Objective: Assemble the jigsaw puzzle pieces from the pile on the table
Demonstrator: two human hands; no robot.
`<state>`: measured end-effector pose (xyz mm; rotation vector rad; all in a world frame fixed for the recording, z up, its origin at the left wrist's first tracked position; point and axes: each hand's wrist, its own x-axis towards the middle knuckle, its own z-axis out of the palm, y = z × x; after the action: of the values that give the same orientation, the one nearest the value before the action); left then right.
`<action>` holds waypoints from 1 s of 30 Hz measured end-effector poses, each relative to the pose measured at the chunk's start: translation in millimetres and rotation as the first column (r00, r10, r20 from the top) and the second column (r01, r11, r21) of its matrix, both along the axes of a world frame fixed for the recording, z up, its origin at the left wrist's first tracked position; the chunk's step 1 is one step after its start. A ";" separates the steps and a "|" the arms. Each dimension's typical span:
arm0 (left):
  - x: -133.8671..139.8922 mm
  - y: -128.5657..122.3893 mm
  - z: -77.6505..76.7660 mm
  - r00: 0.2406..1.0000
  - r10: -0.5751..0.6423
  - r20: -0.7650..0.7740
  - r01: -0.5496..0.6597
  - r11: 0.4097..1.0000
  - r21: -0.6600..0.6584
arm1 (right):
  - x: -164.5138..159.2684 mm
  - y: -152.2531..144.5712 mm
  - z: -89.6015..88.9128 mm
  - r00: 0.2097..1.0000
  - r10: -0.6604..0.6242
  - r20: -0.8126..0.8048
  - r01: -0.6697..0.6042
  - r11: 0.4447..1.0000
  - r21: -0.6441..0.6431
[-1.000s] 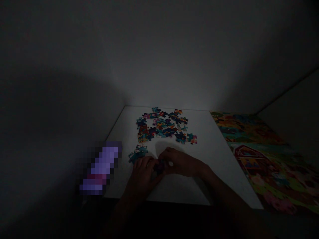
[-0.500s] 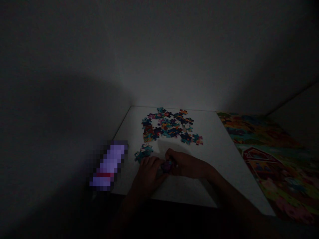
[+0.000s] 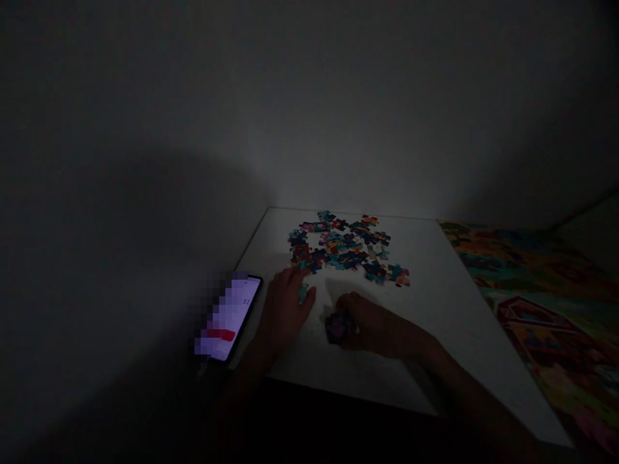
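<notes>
Under dim light, the right hand (image 3: 371, 324) keeps its grip clamped on a purplish puzzle piece (image 3: 336, 327) at its 9 o'clock, over the white tabletop (image 3: 309, 364). The left hand (image 3: 284, 303), thumb and fingers apart, spans a teal piece (image 3: 303, 294); jumbled pieces (image 3: 341, 245) lie toward 1 o'clock, a lit phone (image 3: 238, 316) at 9.

Card-like puzzle pieces (image 3: 344, 243), matt tabletop (image 3: 435, 303)

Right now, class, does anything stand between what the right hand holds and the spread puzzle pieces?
Nothing visible does: only white surface, partly shadowed, lies between the dark item in the right hand and the spread pieces. The left hand is off to the left, partly hiding a teal piece.
</notes>
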<state>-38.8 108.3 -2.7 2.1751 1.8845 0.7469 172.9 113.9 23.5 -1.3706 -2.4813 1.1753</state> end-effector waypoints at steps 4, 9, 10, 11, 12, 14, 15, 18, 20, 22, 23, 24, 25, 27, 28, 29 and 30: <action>-9.7 35.0 5.1 0.960 0.151 -0.234 -0.196 0.964 -0.179 | 2.2 1.7 -5.2 0.999 0.044 -0.012 -0.044 0.999 0.021; -11.3 43.9 4.0 0.956 0.178 -0.233 -0.229 0.950 -0.211 | 9.8 10.2 -7.8 0.985 0.113 -0.132 -0.118 0.993 -0.027; -11.7 44.5 3.6 0.958 0.193 -0.213 -0.236 0.952 -0.197 | 11.2 12.8 -7.4 0.982 0.113 -0.151 -0.122 0.991 -0.050; -12.2 45.1 3.2 0.961 0.205 -0.184 -0.238 0.955 -0.179 | 12.5 15.5 -6.9 0.979 0.110 -0.172 -0.123 0.990 -0.066; -12.7 45.7 2.6 0.967 0.211 -0.143 -0.232 0.960 -0.159 | 13.6 18.3 -6.4 0.975 0.102 -0.197 -0.119 0.990 -0.076; -12.6 45.7 0.4 0.984 0.175 -0.018 -0.176 0.974 -0.141 | 15.2 23.9 -6.0 0.965 0.070 -0.252 -0.094 0.992 -0.082; -11.3 44.6 -1.1 0.990 0.131 0.060 -0.121 0.982 -0.142 | 15.9 26.7 -6.6 0.960 0.041 -0.278 -0.066 0.995 -0.081; -0.9 35.7 -6.8 0.958 -0.076 0.276 0.120 0.982 -0.145 | 18.7 34.6 -13.1 0.938 -0.070 -0.339 0.060 0.997 -0.041; 9.8 26.8 -10.7 0.916 -0.209 0.344 0.270 0.953 -0.140 | 21.4 39.6 -21.8 0.925 -0.128 -0.359 0.144 0.989 0.017; 19.5 18.8 -13.9 0.887 -0.288 0.361 0.360 0.921 -0.149 | 23.7 44.1 -32.3 0.919 -0.153 -0.365 0.189 0.980 0.067; 22.9 16.0 -15.1 0.879 -0.316 0.356 0.387 0.910 -0.147 | 24.3 45.8 -37.3 0.919 -0.148 -0.366 0.191 0.978 0.084; 24.7 14.4 -15.8 0.874 -0.346 0.342 0.410 0.902 -0.136 | 24.4 47.1 -41.5 0.919 -0.128 -0.372 0.179 0.978 0.106; 24.8 14.1 -16.1 0.867 -0.381 0.322 0.436 0.892 -0.119 | 24.0 48.0 -44.5 0.921 -0.096 -0.377 0.156 0.979 0.132; 19.9 17.8 -14.4 0.865 -0.419 0.277 0.454 0.888 -0.074 | 22.2 48.3 -46.3 0.922 -0.029 -0.386 0.104 0.979 0.175; 15.4 21.7 -12.4 0.879 -0.400 0.260 0.426 0.903 -0.051 | 21.1 47.9 -45.1 0.922 -0.010 -0.387 0.087 0.980 0.180; 10.0 26.8 -9.8 0.903 -0.351 0.246 0.369 0.929 -0.032 | 20.1 47.3 -43.0 0.923 -0.011 -0.384 0.082 0.982 0.169; 4.2 32.6 -6.8 0.933 -0.276 0.230 0.288 0.957 -0.018 | 19.3 46.6 -40.4 0.927 -0.026 -0.374 0.085 0.986 0.142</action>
<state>-34.6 140.8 -9.5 2.1608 1.4272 0.8353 192.1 160.5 -16.9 -1.0558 -2.1989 1.0829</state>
